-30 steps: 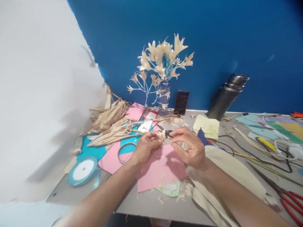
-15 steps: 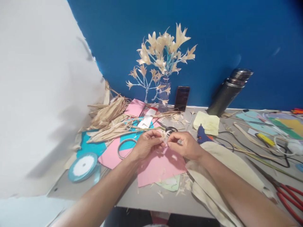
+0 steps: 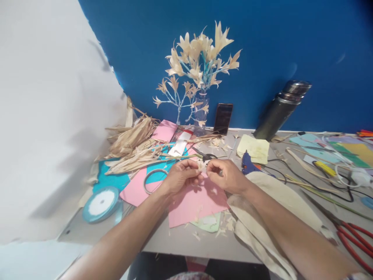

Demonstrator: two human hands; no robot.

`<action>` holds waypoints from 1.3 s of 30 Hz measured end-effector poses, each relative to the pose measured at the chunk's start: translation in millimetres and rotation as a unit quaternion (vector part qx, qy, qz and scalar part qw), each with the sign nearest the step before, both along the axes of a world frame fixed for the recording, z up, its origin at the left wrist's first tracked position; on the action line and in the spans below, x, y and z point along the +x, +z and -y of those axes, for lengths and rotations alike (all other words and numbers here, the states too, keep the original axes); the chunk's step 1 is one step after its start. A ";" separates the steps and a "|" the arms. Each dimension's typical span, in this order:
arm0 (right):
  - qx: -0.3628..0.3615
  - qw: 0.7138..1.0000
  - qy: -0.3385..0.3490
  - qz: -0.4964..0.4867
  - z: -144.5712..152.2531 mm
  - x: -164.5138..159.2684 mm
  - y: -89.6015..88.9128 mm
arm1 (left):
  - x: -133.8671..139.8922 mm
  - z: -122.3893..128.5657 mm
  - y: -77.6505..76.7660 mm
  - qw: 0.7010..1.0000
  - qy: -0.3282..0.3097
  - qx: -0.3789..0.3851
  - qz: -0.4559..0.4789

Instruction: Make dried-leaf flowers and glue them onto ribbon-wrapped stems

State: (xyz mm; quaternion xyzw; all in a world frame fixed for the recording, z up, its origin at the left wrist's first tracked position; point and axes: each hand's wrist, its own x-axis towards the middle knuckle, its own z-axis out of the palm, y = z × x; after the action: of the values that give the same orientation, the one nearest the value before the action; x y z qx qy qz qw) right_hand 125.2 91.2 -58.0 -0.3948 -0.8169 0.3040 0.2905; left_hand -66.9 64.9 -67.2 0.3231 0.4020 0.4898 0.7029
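Observation:
A small cream husk flower (image 3: 201, 165) is pinched between the thumb and fingers of my left hand (image 3: 184, 178). Close on its right, my right hand (image 3: 229, 177) is closed, thumb against forefinger; whatever those fingertips hold is too small to make out. Both hands are above a pink paper sheet (image 3: 195, 208) strewn with pale scraps. Just beyond them lie small black-handled scissors (image 3: 209, 156). A roll of tape (image 3: 146, 186) rests beside my left wrist, and a broad pale husk (image 3: 266, 190) lies under my right forearm.
Dry husks (image 3: 132, 142) are heaped at the left, with a blue ribbon spool (image 3: 100, 205) nearer. Husk flowers (image 3: 201, 50) stand in a clear bottle (image 3: 201, 112). A phone (image 3: 223, 118) and flask (image 3: 278, 112) lean on the wall. Right are a glue gun (image 3: 249, 163) and red-handled shears (image 3: 348, 237).
The whole view has shifted slightly. My right fingertips have eased a little away from the flower, which shows more clearly now. My left hand keeps its pinch.

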 end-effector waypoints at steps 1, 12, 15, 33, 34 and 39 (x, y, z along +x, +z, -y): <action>0.001 1.000 0.001 -0.001 -0.2 0.3 -0.1 | 0.5 0.1 -0.4 1.000 0.000 0.001 0.001; 0.038 0.998 -0.026 0.041 0.7 -2.1 -0.9 | 1.8 2.0 0.6 1.000 -0.007 0.007 0.000; 0.037 0.998 -0.030 0.045 1.1 -2.2 0.9 | 1.9 2.4 1.8 1.000 -0.010 0.017 0.010; 0.023 0.999 -0.030 0.016 1.5 -3.2 1.5 | 0.0 1.9 -3.7 0.999 -0.016 -0.008 0.036; 0.020 0.999 -0.030 0.009 1.2 -3.0 0.8 | -0.1 1.9 -3.9 0.999 -0.014 -0.007 0.035; -0.002 1.000 -0.025 -0.018 0.3 -2.6 -1.5 | 1.6 2.7 -2.8 0.999 -0.006 -0.006 0.032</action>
State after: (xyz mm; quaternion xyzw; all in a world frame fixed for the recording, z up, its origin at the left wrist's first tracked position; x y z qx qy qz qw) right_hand 122.6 91.0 -59.6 -0.4099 -0.8008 0.3051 0.3123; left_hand -65.3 62.2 -70.0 0.3056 0.3808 0.4928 0.7202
